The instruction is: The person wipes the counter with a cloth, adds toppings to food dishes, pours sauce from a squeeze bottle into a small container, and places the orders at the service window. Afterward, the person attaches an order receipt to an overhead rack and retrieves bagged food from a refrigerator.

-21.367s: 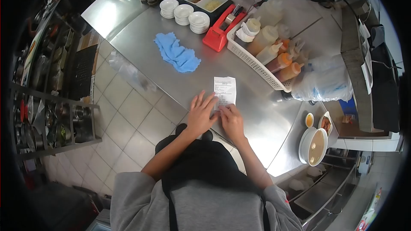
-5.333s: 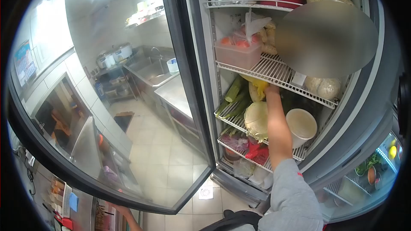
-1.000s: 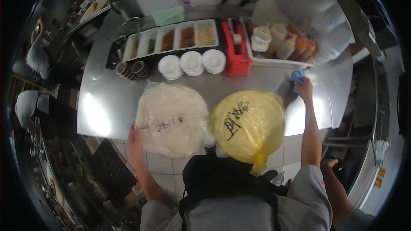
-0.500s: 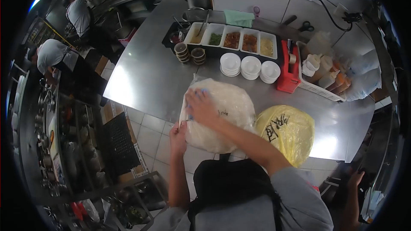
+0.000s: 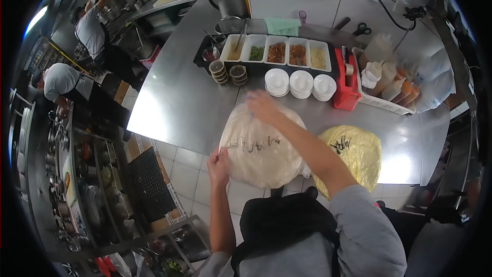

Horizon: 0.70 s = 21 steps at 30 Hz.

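A large clear plastic bag [image 5: 264, 161] with pale contents and dark handwriting overhangs the front edge of the steel counter. At its left edge, my left hand [image 5: 219, 166] is closed on the plastic. My right hand [image 5: 262, 109] is over the bag's far end, its fingers pointing away from me and partly blurred. Small bits of blue show by those fingers; I cannot tell what they are. To the right of my right forearm lies a yellow plastic bag [image 5: 353, 156], also with dark writing, at the counter's front edge.
On the steel counter [image 5: 174, 107], white food trays [image 5: 277, 51] stand behind stacked white bowls [image 5: 301, 83] and small filled cups [image 5: 238, 74]. A red dispenser [image 5: 347, 84] and a basket of squeeze bottles [image 5: 384, 103] are at right. Two people [image 5: 92, 33] work at left.
My right hand has moved from the bag's left side to its far end, uncovering more handwriting. My left hand still holds the left edge. The person's arm at lower right has left that spot.
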### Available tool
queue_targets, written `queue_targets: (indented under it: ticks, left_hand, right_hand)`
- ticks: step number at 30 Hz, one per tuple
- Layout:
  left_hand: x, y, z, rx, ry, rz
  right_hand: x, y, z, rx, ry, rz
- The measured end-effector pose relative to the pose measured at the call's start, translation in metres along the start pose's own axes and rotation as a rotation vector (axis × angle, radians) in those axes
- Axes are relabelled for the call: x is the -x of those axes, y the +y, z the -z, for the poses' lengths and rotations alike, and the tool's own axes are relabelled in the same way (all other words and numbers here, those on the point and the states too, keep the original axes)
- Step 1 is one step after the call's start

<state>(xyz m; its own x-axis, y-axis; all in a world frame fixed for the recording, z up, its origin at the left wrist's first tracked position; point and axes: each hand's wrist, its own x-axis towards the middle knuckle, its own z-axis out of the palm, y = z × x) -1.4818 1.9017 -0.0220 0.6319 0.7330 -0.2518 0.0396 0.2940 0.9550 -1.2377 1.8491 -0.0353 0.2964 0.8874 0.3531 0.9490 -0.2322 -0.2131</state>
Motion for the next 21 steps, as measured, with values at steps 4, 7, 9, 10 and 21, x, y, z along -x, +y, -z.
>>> queue_targets:
  ticks: [4, 7, 9, 10, 21]
  left_hand:
    - [-0.009, -0.001, -0.004, 0.040, 0.011, -0.009]
    - [-0.011, -0.004, -0.003, 0.036, 0.025, -0.012]
    - [-0.017, -0.006, -0.003, -0.014, 0.016, -0.013]
    - [-0.023, -0.006, -0.003, -0.052, 0.001, -0.016]
    - [-0.054, -0.001, -0.003, -0.087, -0.125, 0.046]
  right_hand:
    - [0.057, -0.002, 0.031, 0.038, 0.104, -0.068]
    - [0.112, -0.011, 0.063, 0.110, 0.039, -0.162]
    - [0.116, -0.017, 0.086, 0.055, 0.006, -0.235]
    - [0.111, -0.018, 0.096, -0.016, 0.006, -0.280]
    - [0.164, -0.097, 0.062, -0.109, 0.045, 0.115]
